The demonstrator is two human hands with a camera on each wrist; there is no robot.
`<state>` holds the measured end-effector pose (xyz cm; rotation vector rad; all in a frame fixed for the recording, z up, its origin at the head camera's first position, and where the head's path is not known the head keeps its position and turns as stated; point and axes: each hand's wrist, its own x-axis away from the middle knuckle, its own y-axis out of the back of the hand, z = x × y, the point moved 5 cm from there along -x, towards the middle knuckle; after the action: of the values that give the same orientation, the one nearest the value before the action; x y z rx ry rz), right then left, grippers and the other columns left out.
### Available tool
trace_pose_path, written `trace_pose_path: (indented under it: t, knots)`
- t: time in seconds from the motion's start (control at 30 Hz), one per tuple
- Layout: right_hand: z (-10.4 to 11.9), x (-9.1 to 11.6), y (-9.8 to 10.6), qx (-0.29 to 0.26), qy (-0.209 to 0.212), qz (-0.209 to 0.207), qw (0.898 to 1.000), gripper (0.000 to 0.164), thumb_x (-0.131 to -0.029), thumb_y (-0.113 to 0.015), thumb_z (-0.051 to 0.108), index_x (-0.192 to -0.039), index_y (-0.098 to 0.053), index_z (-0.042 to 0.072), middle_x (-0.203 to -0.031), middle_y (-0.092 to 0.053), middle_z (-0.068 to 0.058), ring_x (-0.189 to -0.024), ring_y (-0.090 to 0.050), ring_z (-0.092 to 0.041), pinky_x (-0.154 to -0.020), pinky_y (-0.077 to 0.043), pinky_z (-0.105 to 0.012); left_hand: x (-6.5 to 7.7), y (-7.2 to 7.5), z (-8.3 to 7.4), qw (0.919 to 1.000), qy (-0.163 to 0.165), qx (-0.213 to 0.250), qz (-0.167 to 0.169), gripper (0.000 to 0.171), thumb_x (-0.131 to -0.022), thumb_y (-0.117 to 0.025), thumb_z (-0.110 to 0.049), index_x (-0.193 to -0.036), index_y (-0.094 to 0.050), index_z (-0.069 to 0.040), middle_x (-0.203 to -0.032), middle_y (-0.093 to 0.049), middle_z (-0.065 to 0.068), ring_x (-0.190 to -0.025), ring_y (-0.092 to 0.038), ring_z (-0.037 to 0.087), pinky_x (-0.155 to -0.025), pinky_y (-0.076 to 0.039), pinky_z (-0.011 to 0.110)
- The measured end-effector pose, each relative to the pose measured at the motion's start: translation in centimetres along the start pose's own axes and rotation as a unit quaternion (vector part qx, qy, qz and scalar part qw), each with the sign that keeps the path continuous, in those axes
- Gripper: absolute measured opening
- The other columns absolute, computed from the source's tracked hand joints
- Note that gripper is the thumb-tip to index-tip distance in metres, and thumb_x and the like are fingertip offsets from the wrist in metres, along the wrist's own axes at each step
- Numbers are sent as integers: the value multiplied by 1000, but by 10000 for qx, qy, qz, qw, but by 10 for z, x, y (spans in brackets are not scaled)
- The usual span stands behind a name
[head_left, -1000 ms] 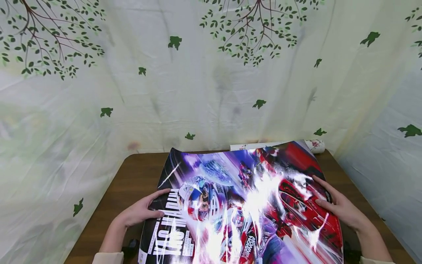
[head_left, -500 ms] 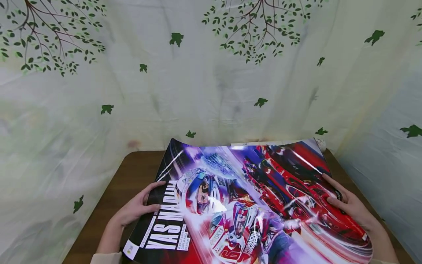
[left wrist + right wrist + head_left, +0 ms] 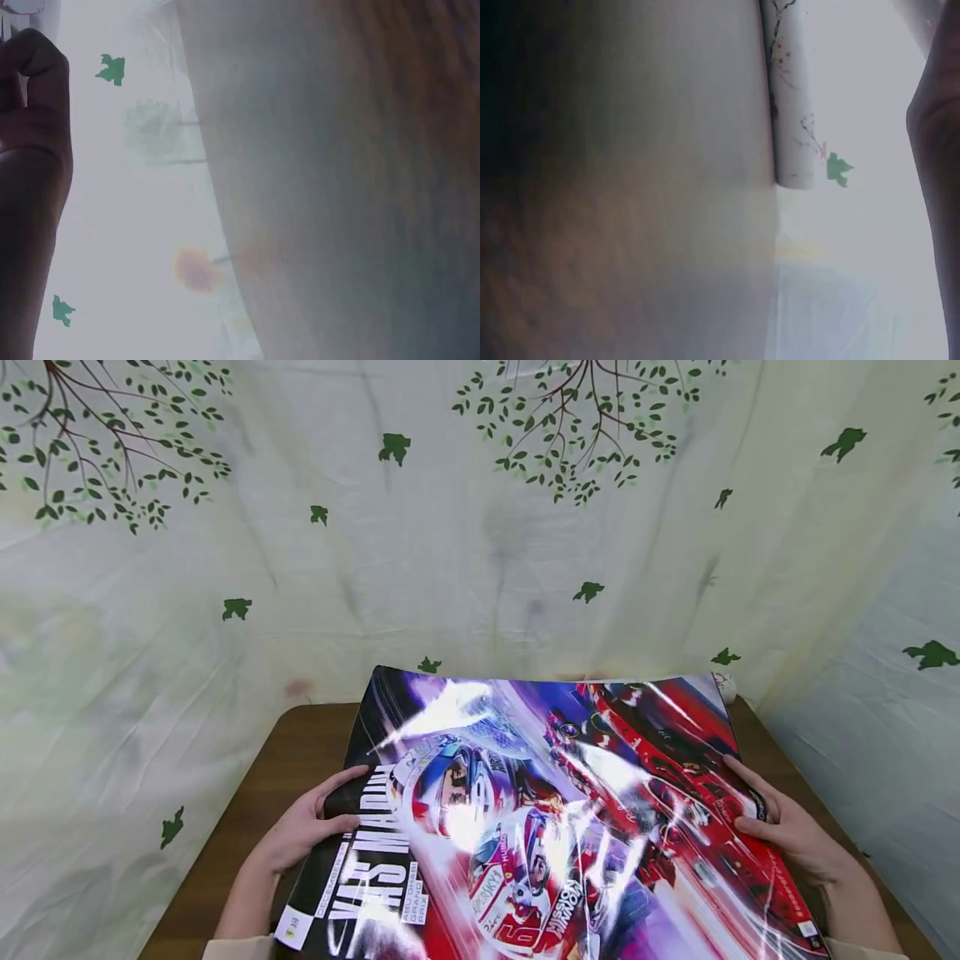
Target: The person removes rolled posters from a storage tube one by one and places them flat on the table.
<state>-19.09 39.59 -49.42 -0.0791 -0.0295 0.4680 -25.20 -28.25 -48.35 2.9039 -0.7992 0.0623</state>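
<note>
A large glossy poster (image 3: 442, 777) with race cars, helmets and white lettering is held up over the table in the head view. My left hand (image 3: 300, 827) grips its left edge, the thumb on the printed face. On the opposite edge, my right hand (image 3: 795, 835) holds the poster the same way, with some fingers hidden beneath it. Bright glare covers parts of the print. The left wrist view catches my bent left hand (image 3: 34, 97) at its left border; the right wrist view has only part of my right hand and wrist (image 3: 937, 127).
Under the poster is a brown wooden table (image 3: 240, 827). A white roll with a floral print (image 3: 793, 105) lies along its back edge, mostly covered by the poster in the head view. A pale curtain (image 3: 480, 568) with leaf patterns hangs behind and at the sides.
Both hands have lifted the poster slightly, and its far edge now hides more of the white roll. Its lower left corner has come into view, and the glare has shifted.
</note>
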Motion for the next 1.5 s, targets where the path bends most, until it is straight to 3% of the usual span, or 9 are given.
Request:
trace_pose_path:
  t: [0.2, 0.33, 0.57, 0.77, 0.93, 1.1, 1.33, 1.4, 1.5]
  knots:
    - [1, -2, 3, 384, 54, -413, 9984, 63, -114, -42, 5, -166, -34, 38, -123, -79, 5, -106, -79, -16, -84, -65, -37, 5, 2, -9, 9981, -21, -390, -486, 70, -105, -65, -9, -167, -33, -16, -119, -77, 1, -91, -80, 26, -76, -65, 41]
    - [2, -1, 4, 823, -30, -815, 9933, 53, -113, -44, 6, -157, -52, 35, -120, -80, 9, -103, -79, -12, -82, -65, -35, 9, 0, -10, 9963, 43, -521, -683, 67, -105, -66, -11, -165, -36, -14, -114, -79, 1, -88, -80, 26, -74, -65, 41]
    - [10, 4, 6, 2025, -220, -1611, 9657, 33, -112, -53, 13, -127, -77, 31, -104, -78, 20, -90, -73, -4, -75, -61, -28, 28, -5, -18, 9843, -70, -1108, -1375, 46, -101, -73, -16, -144, -63, -3, -104, -82, -6, -79, -79, 17, -69, -64, 37]
    - [15, 2, 5, 2624, -468, -1934, 9442, 27, -111, -56, 18, -130, -75, 11, -100, -75, 22, -90, -68, -1, -74, -59, -27, 28, -3, -17, 9775, -17, -1201, -1735, 37, -98, -76, -15, -131, -70, 1, -93, -81, -5, -75, -78, 17, -67, -64, 40]
    - [6, -5, 7, 2595, -775, -1944, 9428, 33, -111, -58, 26, -136, -71, 11, -100, -76, 19, -87, -73, -6, -74, -62, -31, 17, 5, -4, 9698, 315, -1698, -1724, 44, -95, -81, -24, -135, -71, -7, -89, -78, 1, -74, -72, 14, -68, -61, 33]
    - [-6, -11, 12, 2447, -1132, -1637, 9489, 40, -110, -59, 31, -148, -64, 18, -117, -77, -4, -87, -77, -15, -75, -65, -36, 5, 8, 3, 9643, 715, -2150, -1370, 51, -93, -83, -29, -139, -70, -12, -97, -74, 9, -80, -65, 17, -70, -55, 27]
    - [-12, -21, 13, 2683, -1287, -1028, 9492, 58, -110, -59, 31, -158, -46, 1, -151, -50, -39, -95, -76, -15, -78, -64, -36, -7, 11, 8, 9458, 624, -2973, -1145, 48, -89, -87, -37, -133, -76, -21, -132, -74, 13, -114, -63, 23, -89, -52, 28]
    - [-13, -24, 14, 2783, -1330, -940, 9466, 60, -109, -60, 32, -159, -44, 2, -159, -40, -39, -104, -73, -16, -81, -62, -34, -9, 13, 9, 9416, 603, -3124, -1100, 51, -88, -88, -37, -134, -75, -21, -130, -74, 14, -114, -64, 23, -89, -52, 28]
    - [-17, -28, 16, 2805, -1468, -795, 9452, 64, -109, -60, 33, -163, -40, 5, -162, -33, -41, -113, -71, -24, -83, -61, -33, -11, 15, 13, 9371, 659, -3304, -916, 61, -86, -89, -39, -140, -70, -20, -107, -76, 11, -99, -63, 18, -81, -49, 26]
